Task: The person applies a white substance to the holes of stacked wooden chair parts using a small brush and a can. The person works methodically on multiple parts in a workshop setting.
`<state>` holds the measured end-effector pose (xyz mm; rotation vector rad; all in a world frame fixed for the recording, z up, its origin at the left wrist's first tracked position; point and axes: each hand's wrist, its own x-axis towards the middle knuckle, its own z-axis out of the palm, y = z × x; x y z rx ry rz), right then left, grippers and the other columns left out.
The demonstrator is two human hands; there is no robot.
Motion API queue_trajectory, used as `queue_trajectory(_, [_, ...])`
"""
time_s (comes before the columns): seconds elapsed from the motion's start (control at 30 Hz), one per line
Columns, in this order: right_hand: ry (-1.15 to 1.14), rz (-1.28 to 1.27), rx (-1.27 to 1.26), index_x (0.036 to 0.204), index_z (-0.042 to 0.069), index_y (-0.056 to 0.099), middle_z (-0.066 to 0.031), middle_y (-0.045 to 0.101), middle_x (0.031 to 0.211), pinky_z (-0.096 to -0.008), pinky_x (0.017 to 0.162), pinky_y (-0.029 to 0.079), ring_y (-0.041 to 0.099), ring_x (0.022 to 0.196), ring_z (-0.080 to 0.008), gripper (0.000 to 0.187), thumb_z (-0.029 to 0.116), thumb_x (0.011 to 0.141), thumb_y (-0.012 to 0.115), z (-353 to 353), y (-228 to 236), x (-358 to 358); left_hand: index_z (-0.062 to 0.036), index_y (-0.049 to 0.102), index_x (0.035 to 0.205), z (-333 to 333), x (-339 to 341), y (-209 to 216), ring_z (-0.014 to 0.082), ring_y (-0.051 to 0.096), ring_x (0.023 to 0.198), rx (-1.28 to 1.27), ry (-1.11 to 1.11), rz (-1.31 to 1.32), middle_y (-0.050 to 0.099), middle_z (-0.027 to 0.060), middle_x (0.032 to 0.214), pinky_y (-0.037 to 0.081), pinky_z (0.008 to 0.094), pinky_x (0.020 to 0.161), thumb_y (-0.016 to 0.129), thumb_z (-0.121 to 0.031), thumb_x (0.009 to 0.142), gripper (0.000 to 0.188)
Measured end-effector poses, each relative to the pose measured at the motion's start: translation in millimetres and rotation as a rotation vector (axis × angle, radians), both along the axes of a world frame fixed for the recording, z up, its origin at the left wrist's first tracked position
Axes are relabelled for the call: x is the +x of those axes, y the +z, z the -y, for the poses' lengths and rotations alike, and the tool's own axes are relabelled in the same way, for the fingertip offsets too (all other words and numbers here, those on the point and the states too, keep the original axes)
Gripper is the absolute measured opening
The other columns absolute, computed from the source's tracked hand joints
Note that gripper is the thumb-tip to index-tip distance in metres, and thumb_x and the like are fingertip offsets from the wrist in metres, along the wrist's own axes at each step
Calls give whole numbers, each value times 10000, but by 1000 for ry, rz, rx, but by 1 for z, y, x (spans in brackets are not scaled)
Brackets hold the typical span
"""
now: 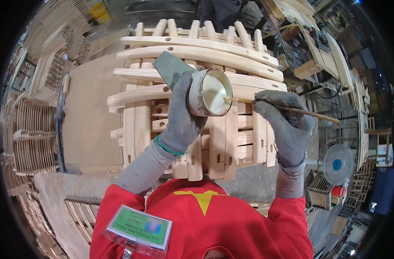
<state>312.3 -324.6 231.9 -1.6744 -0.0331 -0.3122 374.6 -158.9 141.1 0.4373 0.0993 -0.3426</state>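
Grey work gloves cover both of my hands. My left hand [182, 110] is closed around a smeared metal can [197, 93], tipped so that the creamy white liquid [215, 93] inside shows. A flat grey-green plate [171, 68] sticks out beyond the same hand; whether its fingers also grip it is hidden. My right hand [285, 118] pinches a thin wooden stick [309, 113], whose tip reaches into the can at the liquid. Beneath both hands lies a crisscross stack of pale wooden slats [223, 142], several with small slots and holes.
Left of the stack lies a brown board [91, 112]. Racks of stacked wooden parts [33, 146] line the far left, with a yellow bucket [99, 13] at the back. A round fan [338, 164] stands at right, near a workbench [318, 56] with wooden pieces.
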Motion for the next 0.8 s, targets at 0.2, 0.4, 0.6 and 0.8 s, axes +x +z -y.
queue_trajectory(0.2, [135,-96,202,926,-25,597,-141,644,903,-279,739,536,636,828,-177,120,-8,811,629,-45,-8,13,-105,450,1260,-51,-13,-2,186,505,1133,-7,94,20,529,40,1202,415,366,981,318,-384,960,430])
queue_trajectory(0.4, [113,-252,796,988,-3,542,-156,631,911,-316,645,580,652,782,-229,130,70,881,547,-69,-58,34,-112,458,1244,-88,-17,-27,191,497,1143,-214,38,84,514,43,1227,408,357,986,326,-391,963,417])
queue_trajectory(0.6, [92,-346,748,992,-22,555,-153,631,876,-314,630,571,648,753,-229,158,75,868,565,-107,-77,44,-95,438,1274,-114,-11,-63,200,520,1127,186,151,104,525,62,1217,461,359,932,319,-412,960,462])
queue_trajectory(0.8, [36,-200,177,961,-44,581,-158,645,920,-283,716,546,639,806,-178,195,-13,784,656,-120,-49,44,-102,436,1264,-131,5,-47,174,524,1110,-59,47,-45,536,37,1173,450,333,943,374,-353,959,400])
